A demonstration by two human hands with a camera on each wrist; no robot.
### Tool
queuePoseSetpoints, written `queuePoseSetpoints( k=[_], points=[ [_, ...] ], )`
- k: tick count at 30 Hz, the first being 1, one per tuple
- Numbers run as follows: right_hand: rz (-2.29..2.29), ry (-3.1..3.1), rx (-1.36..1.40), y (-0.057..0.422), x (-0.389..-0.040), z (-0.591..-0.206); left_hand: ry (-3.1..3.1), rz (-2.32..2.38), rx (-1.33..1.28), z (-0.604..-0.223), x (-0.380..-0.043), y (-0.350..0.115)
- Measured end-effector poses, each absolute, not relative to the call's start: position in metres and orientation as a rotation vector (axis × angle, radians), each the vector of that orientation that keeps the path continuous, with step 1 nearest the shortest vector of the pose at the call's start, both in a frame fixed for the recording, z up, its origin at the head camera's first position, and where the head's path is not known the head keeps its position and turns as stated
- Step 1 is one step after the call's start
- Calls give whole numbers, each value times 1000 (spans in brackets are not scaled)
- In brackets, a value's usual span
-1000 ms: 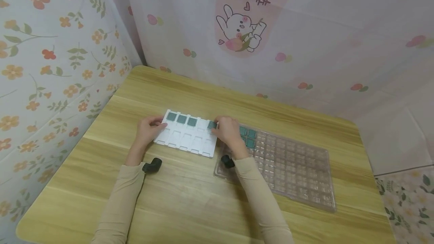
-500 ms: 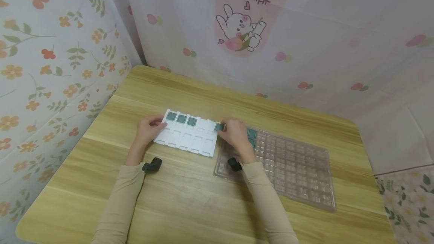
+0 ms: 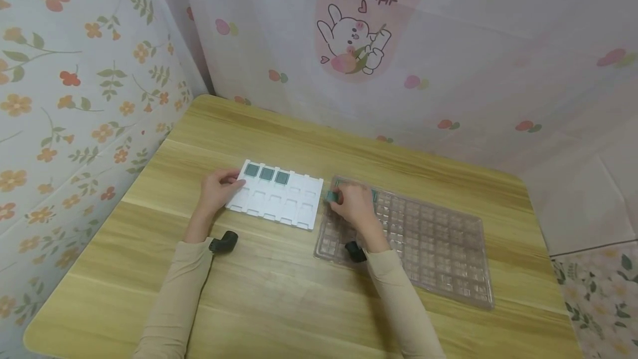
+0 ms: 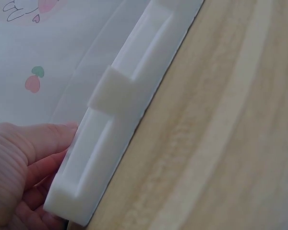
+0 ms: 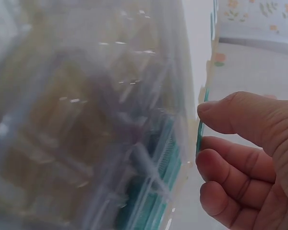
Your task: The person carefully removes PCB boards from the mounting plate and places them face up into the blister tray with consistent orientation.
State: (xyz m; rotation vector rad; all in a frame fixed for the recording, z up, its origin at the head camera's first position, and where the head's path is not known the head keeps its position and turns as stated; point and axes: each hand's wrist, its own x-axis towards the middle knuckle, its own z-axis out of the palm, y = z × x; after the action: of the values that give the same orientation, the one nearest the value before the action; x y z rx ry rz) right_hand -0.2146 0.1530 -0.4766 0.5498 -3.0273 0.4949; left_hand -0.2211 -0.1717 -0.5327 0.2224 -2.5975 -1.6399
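One green square (image 3: 332, 196) sits in my right fingers (image 5: 213, 165), pinched by its edge, maybe to keep it clean. The clear tray (image 3: 418, 242) is below them. My left fingers (image 4: 45, 165) pinch the white tray (image 3: 266, 188), likely so it can't slide.

Right hand (image 5: 266, 165) pinches thin green piece (image 5: 200, 130), seen edge-on; blurred clear tray (image 5: 62, 143) beside, teal pieces (image 5: 165, 179) at its lower right.
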Motion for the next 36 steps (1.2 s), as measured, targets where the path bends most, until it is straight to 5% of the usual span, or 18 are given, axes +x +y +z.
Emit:
queuePoseSetpoints(
  k=[36],
  points=[
    [375,-3089,535,167,-189,-481,-2606,-1610,227,-530,-220,-170]
  ],
)
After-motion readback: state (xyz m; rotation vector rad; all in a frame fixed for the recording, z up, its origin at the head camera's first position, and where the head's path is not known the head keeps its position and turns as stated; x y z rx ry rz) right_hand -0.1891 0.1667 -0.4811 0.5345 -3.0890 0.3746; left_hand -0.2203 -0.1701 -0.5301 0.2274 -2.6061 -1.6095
